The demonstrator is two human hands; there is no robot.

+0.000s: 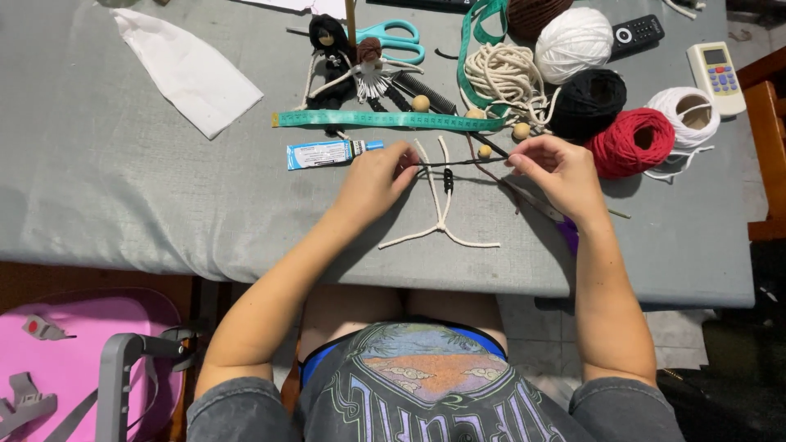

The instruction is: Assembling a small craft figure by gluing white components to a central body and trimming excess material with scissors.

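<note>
1. Where the grey table (123, 188) meets the seated person's lap, both forearms reach forward over its near edge.
2. Just beyond the edge lies a white cord figure (440, 214), its strands splayed like legs and arms, with a dark wrap at the waist. It looks limp and light, and is probably best held at the bound middle.
3. The left hand (372, 182) pinches one end of a thin black thread (458, 162); the right hand (561, 168) pinches the other end, so it runs taut across the figure. So fine a thread is likely to slip, and seems to want a fingertip grip.
4. Left of the hands lies a blue glue tube (327, 153); behind it, a green measuring tape (385, 119).
5. Farther back: two finished dolls (348, 69), teal scissors (401, 39), and balls of red yarn (632, 141), black yarn (588, 102) and white yarn (573, 42).
</note>
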